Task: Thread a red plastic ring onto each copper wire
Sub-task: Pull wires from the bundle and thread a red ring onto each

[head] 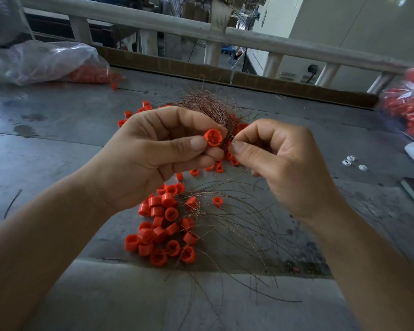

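Counter point(58, 163): grey, scuffed, work area at centre. Both hands are raised above it, close together.

Left hand point(151, 154): thumb and fingers grip one red ring point(213, 137), with its cross-shaped open face turned toward the right hand. Right hand point(280, 163): thumb and forefinger are pinched tight just beside the ring, apparently on a single copper wire point(228, 139). The strand is too fine to confirm at the fingertips.

Step in hand, as judged: feeding the wire tip into the ring. To do it well, the person should keep the ring still and its face square to the strand. The pinch should sit close to the tip so the wire does not buckle. The tip should go to one gap in the cross, and the wire should be regripped once it shows through.

Surroundings:
- Two clear plastic bags of red stock, one far left point(48, 60) and one at the right edge point(406, 108), both well apart from the hands.
- Bundle of copper wires point(208, 108), directly behind the hands. Its stray ends fan toward the pinch, so a second strand could be caught up.
- Pile of red rings point(163, 230), below the left wrist.
- Loose curved wires point(237, 223) lie across the pile's right side, tangled among some rings, so they could snag a sleeve or drag rings along.
- Small white pieces point(349, 161), to the right, not in the way.
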`<state>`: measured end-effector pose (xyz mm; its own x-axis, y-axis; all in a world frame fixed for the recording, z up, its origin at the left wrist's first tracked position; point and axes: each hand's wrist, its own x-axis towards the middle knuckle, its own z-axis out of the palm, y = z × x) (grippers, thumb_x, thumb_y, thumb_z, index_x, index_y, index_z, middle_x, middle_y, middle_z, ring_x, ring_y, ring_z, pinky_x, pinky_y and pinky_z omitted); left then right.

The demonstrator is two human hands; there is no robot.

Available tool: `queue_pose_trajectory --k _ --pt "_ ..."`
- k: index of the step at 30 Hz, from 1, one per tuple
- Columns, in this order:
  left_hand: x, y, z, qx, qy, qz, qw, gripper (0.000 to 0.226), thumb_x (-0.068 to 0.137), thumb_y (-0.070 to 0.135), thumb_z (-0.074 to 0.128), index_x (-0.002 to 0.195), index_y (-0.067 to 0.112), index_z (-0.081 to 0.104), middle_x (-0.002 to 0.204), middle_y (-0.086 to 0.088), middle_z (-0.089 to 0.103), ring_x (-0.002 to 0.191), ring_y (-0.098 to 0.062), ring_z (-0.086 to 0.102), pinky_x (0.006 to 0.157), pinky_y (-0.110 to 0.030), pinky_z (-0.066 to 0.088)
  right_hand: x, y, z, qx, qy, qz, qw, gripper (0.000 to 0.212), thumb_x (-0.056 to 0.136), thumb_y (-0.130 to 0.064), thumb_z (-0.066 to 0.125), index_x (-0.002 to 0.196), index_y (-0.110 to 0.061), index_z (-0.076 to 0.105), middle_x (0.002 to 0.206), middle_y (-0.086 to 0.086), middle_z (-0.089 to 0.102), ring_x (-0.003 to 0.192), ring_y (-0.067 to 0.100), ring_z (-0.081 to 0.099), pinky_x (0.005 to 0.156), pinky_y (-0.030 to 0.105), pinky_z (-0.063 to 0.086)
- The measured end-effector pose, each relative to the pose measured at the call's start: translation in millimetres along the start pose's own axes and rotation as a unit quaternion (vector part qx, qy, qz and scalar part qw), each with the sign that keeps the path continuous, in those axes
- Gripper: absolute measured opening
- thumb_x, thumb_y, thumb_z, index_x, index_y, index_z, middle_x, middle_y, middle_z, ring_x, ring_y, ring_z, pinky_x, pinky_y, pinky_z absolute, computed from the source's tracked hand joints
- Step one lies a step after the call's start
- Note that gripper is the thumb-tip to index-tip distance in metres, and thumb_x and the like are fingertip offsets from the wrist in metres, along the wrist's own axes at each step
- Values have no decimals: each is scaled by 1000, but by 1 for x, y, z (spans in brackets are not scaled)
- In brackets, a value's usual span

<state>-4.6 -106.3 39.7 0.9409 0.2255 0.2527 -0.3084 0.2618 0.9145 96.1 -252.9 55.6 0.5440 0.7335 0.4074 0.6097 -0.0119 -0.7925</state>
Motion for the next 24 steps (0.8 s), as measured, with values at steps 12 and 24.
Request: queue_pose_trajectory --k 12,24 --pt "2 -2 -2 -15 -24 -6 1000 23 62 8 63 81 11 75 87 -8 73 70 -11 69 62 -17 54 0 3 0 -1 -14 -1 1000 15 83 -15 64 69 -21 63 54 -9 56 50 2 48 47 15 40" --pt "2 -5 -1 -39 -47 -29 998 20 63 5 62 79 9 74 77 -8 72 69 -12 70 60 -16 54 1 8 3 -5 -36 13 999 17 73 -37 66 69 -20 65 55 -5 57 51 11 48 46 30 41"
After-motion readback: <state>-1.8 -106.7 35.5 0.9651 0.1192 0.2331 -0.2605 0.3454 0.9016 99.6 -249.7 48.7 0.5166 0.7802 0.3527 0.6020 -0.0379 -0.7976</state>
